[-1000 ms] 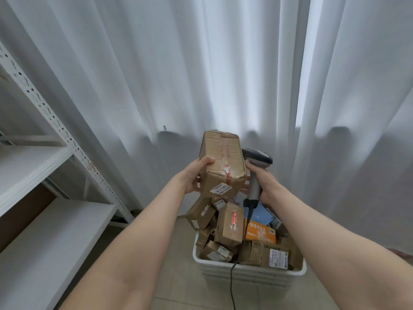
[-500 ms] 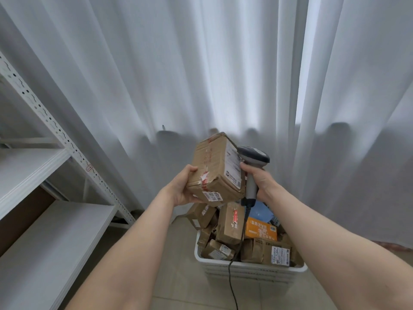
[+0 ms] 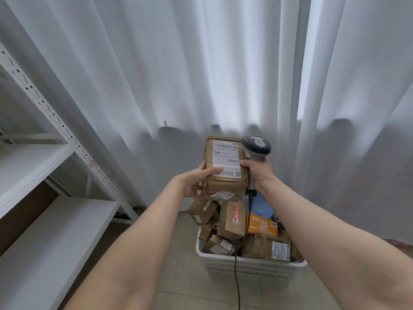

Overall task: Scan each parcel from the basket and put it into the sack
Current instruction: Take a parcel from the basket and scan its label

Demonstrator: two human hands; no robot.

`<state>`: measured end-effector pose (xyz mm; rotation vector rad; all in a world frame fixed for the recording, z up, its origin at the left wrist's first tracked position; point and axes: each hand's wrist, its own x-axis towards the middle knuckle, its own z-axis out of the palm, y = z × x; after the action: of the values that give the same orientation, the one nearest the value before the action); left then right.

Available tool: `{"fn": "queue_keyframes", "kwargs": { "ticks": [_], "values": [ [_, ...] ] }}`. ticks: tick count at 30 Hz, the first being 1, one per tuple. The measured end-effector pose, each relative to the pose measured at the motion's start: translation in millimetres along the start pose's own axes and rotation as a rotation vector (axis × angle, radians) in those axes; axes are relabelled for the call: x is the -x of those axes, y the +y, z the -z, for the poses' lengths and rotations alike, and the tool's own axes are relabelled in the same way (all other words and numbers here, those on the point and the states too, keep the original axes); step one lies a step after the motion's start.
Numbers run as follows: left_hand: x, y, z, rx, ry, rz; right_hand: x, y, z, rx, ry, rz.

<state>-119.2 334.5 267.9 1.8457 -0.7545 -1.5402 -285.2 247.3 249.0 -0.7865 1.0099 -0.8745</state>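
Two arms: both bare forearms are reaching forward from the lower corners of the head view and meeting at the middle, above the basket.
Left hand: it is gripping the held parcel from the left side, wrist bending slightly inward. The thumb is lying across the front face at the lower left corner of the shipping label, and the fingers are curling round the side out of sight.
Held parcel: a brown taped carton, it is being held upright in the air over the basket with its white shipping label facing the camera.
Right hand: it is clenching round the scanner's handle, forearm angling up from the lower right, and its fingers are lying just beside the parcel's right edge.
Scanner: its grey head is sitting just beside the parcel's upper right corner. Which way its window is pointing cannot be told.
Cable: black, it is hanging from the handle, running down over the basket's front wall to the bottom edge.
Basket: white plastic, it is standing on the tiled floor beneath the hands, heaping over with brown parcels plus an orange box.
Surroundings: a white curtain is hanging behind everything, and white metal shelving is standing at the left.
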Motion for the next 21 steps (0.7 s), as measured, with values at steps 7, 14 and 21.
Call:
{"fn": "queue_keyframes", "kwargs": {
  "ticks": [7,14,21],
  "values": [
    [-15,-22,-17,0.163,0.163,-0.102,13,-7,13,0.204,-0.013,0.045],
    [-42,-40,-16,0.196,0.362,-0.208,28,-14,27,0.350,-0.170,-0.134],
    [-59,-46,-5,0.174,0.410,-0.195,37,-20,24,0.401,-0.202,-0.152]
  ]
}}
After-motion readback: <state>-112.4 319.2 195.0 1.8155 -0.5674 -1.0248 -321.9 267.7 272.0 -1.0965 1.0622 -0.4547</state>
